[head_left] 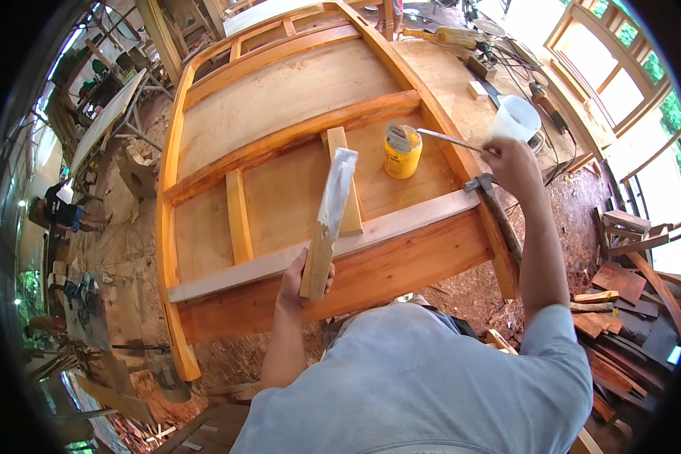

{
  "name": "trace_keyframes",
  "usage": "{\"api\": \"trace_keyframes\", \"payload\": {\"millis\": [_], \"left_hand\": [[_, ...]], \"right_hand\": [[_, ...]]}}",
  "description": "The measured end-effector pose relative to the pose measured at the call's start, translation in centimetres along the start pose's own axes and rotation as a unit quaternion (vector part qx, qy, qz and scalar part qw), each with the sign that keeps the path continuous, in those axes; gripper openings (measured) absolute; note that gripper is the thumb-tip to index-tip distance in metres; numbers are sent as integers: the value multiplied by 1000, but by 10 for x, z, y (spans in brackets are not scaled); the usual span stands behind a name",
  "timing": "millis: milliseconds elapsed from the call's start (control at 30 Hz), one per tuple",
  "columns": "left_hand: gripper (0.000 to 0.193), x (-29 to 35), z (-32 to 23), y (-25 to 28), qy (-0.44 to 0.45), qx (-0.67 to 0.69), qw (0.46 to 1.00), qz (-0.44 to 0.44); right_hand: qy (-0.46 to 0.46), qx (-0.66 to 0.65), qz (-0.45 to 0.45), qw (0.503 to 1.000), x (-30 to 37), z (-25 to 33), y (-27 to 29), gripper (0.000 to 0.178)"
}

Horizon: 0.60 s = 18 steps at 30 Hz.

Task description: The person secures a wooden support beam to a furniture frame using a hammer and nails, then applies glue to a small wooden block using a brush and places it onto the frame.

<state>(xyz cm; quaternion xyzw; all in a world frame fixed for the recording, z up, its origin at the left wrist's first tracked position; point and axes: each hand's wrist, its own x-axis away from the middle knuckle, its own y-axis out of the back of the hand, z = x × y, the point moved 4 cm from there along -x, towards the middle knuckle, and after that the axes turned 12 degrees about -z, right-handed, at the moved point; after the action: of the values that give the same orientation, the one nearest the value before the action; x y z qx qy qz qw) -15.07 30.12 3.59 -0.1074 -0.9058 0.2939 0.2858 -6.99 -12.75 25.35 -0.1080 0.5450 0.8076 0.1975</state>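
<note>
My left hand (292,283) is closed round the lower end of a short wooden board (327,242), held tilted up; white paste coats much of its upper face. My right hand (511,163) pinches a thin pale stick (450,138), whose far end reaches the rim of a yellow can (402,160). The can stands inside a large orange-brown wooden frame (295,150) with panels. Just behind the held board, a loose wooden piece (350,216) leans across the whitish rail (401,221). Below my right hand, a hammer (499,216) lies along the frame's right edge.
Beyond the right hand stand a translucent white plastic container (517,119) and a corded power tool (548,106) on a wooden work surface (431,72). Wood scraps (620,325) are piled at lower right. A person (64,210) is at far left.
</note>
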Motion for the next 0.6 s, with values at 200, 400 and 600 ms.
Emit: {"api": "trace_keyframes", "payload": {"millis": [200,400,600], "left_hand": [[58,-41,-7,6,-30,22,999,-37],[58,-40,-1,11,-31,26,996,-77],[59,-39,0,15,-39,10,997,-72]], "right_hand": [[221,189,121,949,-85,48,-76,21],[273,249,278,886,-109,71,-170,20],[213,255,325,885,-154,68,-116,18]]}}
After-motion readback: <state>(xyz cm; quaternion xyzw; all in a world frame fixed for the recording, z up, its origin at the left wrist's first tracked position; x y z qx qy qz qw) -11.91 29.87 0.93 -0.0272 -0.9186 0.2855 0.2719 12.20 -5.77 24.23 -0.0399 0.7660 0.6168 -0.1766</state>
